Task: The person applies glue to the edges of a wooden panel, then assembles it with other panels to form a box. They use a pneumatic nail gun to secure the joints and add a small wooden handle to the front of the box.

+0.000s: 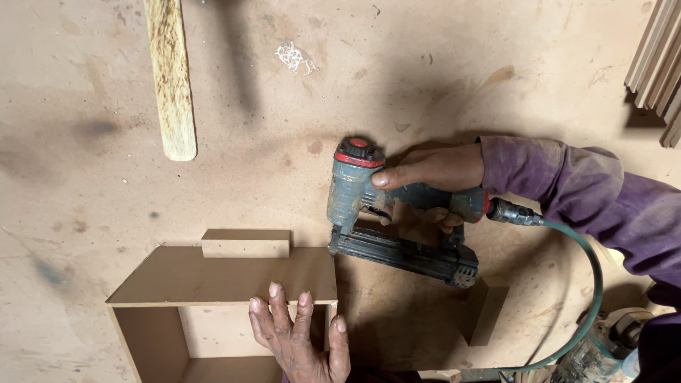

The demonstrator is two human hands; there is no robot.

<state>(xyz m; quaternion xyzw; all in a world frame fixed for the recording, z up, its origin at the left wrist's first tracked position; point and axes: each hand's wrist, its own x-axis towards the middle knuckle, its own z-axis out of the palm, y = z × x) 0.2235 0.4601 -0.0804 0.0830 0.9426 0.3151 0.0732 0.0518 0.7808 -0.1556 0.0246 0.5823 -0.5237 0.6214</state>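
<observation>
Gripping the nail gun [383,220] by its handle, the right hand [433,177] wraps its fingers underneath while the index finger stretches forward along the grey body toward the red-capped head. The tool's nose sits just at the right end of the fibreboard box [220,298], touching or nearly touching the top panel's corner; its long dark magazine runs away to the right of the box.

The gun looks heavy and rigid, a metal body that wants a full, closed grip on the handle, as it has now. It is scuffed grey-green with a red ring and cap on top, and a green air hose [592,284] leaves its rear fitting and curves down, likely tugging a little on the wrist.

The box is stiff, light-looking brown board, open toward the camera, with plain sharp edges. The left hand [298,333] lies flat with fingers spread over its front top edge, pressing rather than pinching.

A small board block [246,243] rests on the box's far edge. Right of the box stands another board offcut [486,308]. Well beyond the box lies a pale wooden stick [172,78], all on a dusty brown worktop [85,177].
</observation>
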